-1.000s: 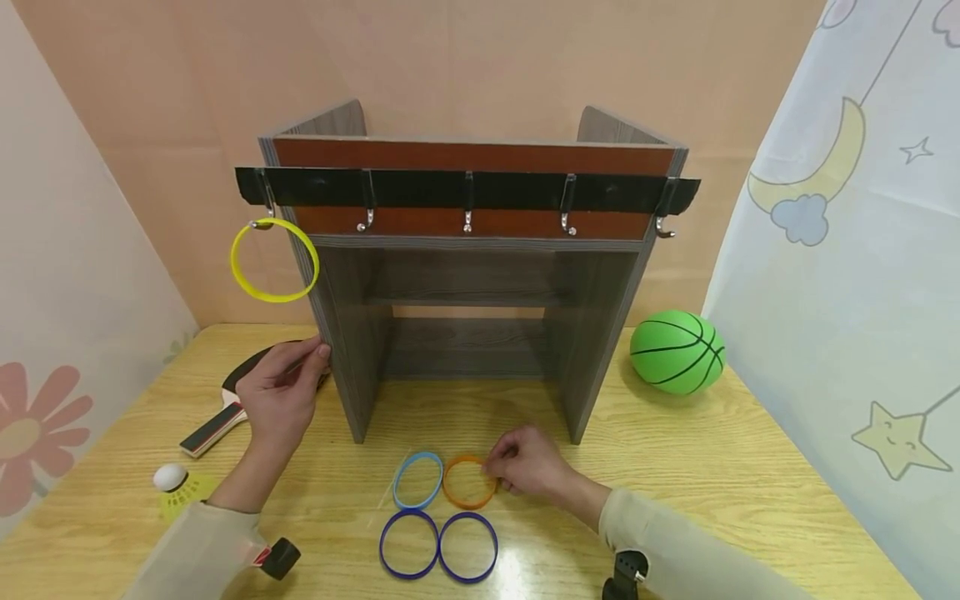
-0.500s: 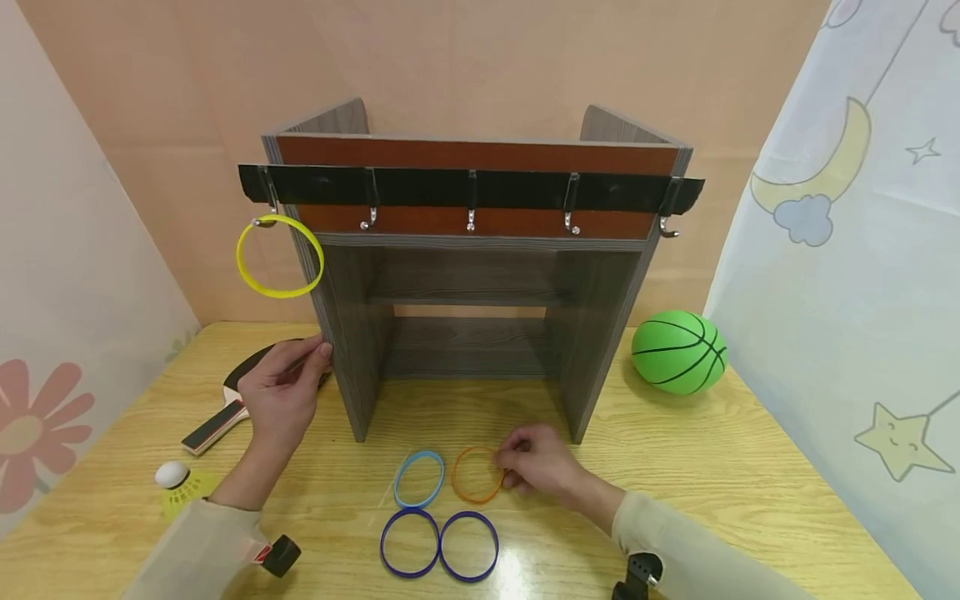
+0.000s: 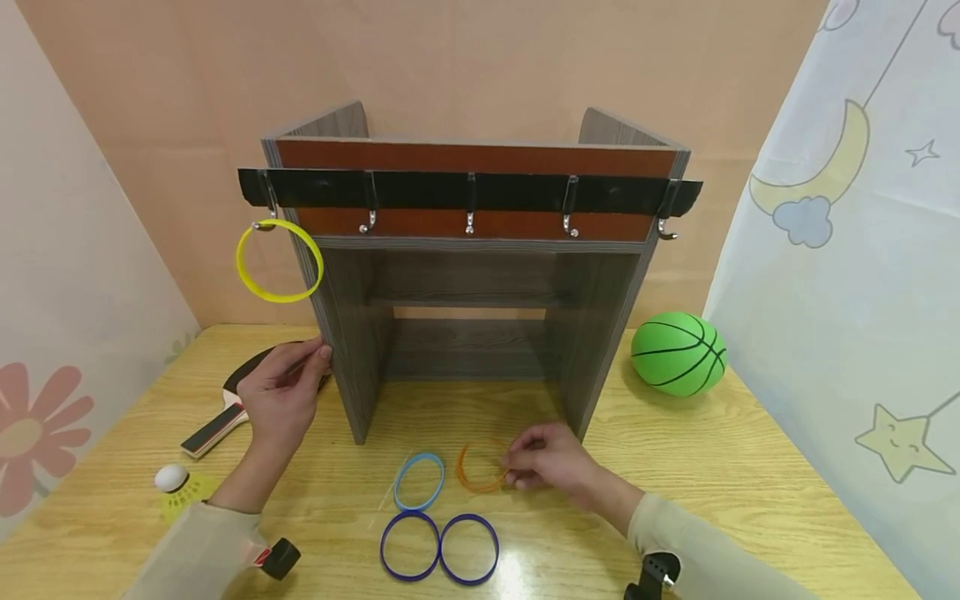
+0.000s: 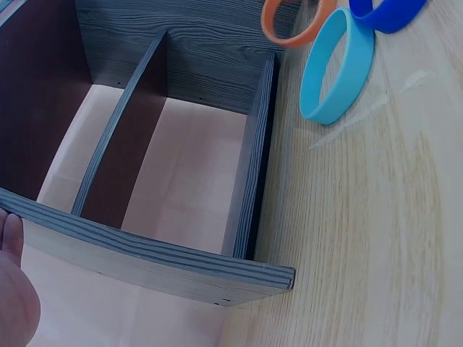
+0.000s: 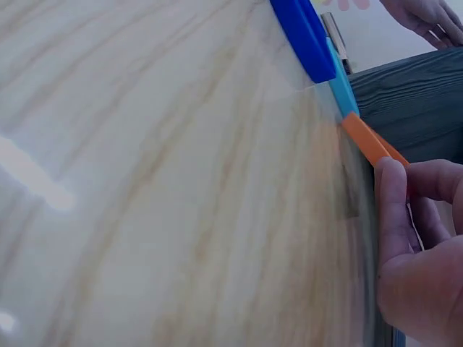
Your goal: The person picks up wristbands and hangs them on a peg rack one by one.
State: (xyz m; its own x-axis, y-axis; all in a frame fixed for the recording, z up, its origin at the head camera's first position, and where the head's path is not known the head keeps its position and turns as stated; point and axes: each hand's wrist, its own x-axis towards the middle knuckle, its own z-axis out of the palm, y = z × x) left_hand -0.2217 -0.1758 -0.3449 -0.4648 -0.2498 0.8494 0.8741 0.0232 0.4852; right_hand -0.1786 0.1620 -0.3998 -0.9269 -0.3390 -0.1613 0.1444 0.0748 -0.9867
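Note:
My right hand (image 3: 551,458) pinches an orange wristband (image 5: 365,137) by its edge between thumb and fingers. The band stands tilted close over the table, just in front of the grey wooden shelf (image 3: 347,342). With thumb and fingertips, my left hand (image 3: 281,396) holds the front edge of the shelf's left side panel. A light blue wristband (image 4: 354,79) lies left of the orange one. Nearer to me lie two dark blue wristbands (image 3: 383,550), side by side. From the leftmost hook of the black hook strip (image 3: 420,187) hangs a yellow wristband (image 3: 279,298).
Several more metal hooks (image 3: 469,223) stick out along the strip with nothing on them. A green ball (image 3: 678,354) sits right of the shelf. On the left lie a table tennis paddle (image 3: 217,429), partly behind my left hand, and a yellow shuttlecock (image 3: 172,477).
My right hand has shifted slightly right with the orange wristband, drawing it away from the light blue one and tilting it. My left hand stays at the shelf panel.

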